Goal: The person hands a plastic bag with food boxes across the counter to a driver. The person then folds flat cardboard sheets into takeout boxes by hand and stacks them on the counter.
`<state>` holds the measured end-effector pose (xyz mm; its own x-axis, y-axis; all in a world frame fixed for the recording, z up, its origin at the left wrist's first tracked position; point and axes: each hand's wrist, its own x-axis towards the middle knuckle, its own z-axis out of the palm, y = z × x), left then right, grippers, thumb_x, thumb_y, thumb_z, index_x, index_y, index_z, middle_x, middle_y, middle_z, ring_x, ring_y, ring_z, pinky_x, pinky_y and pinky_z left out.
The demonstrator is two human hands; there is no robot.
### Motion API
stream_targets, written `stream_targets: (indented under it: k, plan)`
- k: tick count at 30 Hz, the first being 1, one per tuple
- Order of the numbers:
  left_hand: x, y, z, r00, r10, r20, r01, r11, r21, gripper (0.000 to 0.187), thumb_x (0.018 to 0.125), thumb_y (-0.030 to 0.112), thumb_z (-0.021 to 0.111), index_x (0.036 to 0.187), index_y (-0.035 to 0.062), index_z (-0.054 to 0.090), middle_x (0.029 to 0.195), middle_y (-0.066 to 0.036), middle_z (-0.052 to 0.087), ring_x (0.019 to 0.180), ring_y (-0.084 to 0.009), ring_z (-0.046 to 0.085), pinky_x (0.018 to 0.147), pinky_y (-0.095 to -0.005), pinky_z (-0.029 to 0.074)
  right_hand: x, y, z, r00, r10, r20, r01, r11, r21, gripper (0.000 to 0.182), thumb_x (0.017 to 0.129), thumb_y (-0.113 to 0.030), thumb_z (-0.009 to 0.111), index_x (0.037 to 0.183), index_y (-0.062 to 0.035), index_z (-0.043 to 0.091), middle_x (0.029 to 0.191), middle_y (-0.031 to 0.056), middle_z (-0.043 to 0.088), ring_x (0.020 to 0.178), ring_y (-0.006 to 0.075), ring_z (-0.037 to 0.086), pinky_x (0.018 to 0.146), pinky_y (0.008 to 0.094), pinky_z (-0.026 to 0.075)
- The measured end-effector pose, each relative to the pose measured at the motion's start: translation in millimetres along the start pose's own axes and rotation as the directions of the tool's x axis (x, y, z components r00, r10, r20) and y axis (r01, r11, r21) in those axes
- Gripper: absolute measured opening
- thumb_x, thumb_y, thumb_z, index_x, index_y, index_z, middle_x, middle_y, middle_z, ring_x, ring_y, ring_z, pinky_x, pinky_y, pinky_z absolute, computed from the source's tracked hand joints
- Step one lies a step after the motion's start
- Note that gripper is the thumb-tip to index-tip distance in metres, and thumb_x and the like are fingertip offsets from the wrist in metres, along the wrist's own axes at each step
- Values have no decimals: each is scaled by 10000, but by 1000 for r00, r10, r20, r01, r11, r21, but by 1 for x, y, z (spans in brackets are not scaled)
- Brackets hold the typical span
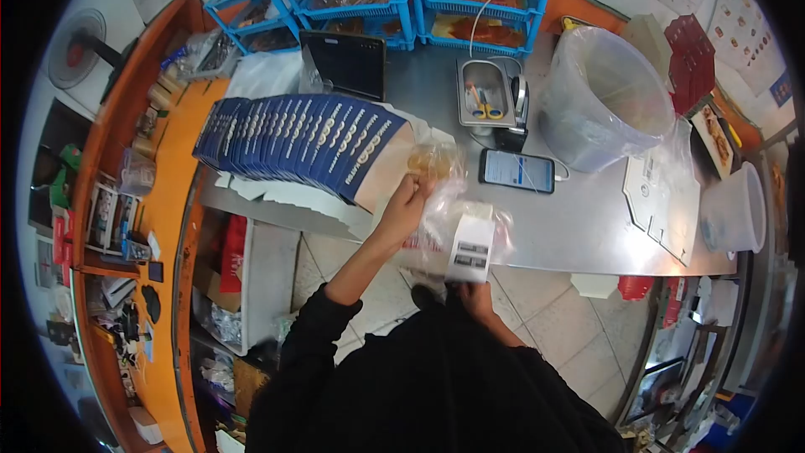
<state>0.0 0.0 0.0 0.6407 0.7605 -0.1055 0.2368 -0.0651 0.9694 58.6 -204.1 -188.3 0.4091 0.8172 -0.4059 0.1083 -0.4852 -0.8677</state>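
Note:
My left hand (406, 205) is closed, its fingers pinching a clear plastic bag (444, 195) over the front edge of the metal table. Something amber in clear wrapping (430, 161) shows just beyond those fingers. My right hand (477, 297) is at the lower end of a white box-like piece (470, 245) with two dark printed rectangles, and its fingers are mostly hidden beneath. The bag's crinkled film spreads around this white piece. Left of my hands lies a long row of dark blue printed packets (293, 141), overlapping one another.
A phone (517, 171) with a cable lies beyond the bag. Behind it, a metal tray (486, 75) holds yellow-handled scissors (485, 106). A large plastic-lined bucket (604, 105) stands right. Blue tiered baskets (411, 8) and a dark tablet (345, 63) stand at the back.

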Motion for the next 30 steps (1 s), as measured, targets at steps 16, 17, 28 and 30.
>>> stream_targets:
  k: [16, 17, 28, 30]
  plan:
    - [-20, 91, -55, 794, 87, 602, -147, 988, 51, 422, 731, 233, 647, 1006, 59, 377, 864, -80, 476, 800, -107, 464, 648, -249, 401, 124, -175, -62, 606, -752, -260, 691, 660, -295, 339, 610, -100, 613, 943, -55, 569, 944, 114, 593, 832, 318, 560, 732, 365, 433]
    - [-24, 108, -74, 783, 53, 620, -74, 997, 8, 443, 703, 189, 658, 1002, 61, 358, 869, -92, 470, 773, -120, 478, 609, -261, 411, 119, -204, -71, 509, -820, -260, 706, 571, -419, 261, 609, -93, 611, 868, -62, 603, 865, 116, 609, 797, 296, 579, 696, 359, 445]
    - [-115, 166, -426, 552, 747, -370, -725, 649, 230, 353, 651, 57, 579, 946, 64, 386, 714, -73, 429, 635, -137, 475, 564, -285, 396, 20, -599, 93, 351, -899, 262, 547, -30, -837, 341, 716, -80, 521, 1047, 2, 525, 942, 210, 524, 923, 332, 488, 806, 365, 376]
    - [-124, 151, -503, 468, 705, -533, -614, 693, 377, 327, 647, 64, 582, 922, 56, 406, 753, -92, 467, 716, -185, 493, 645, -316, 398, 42, -658, 176, 409, -850, 332, 623, -6, -782, 332, 727, -109, 524, 1039, 2, 532, 957, 226, 525, 926, 338, 490, 804, 371, 374]
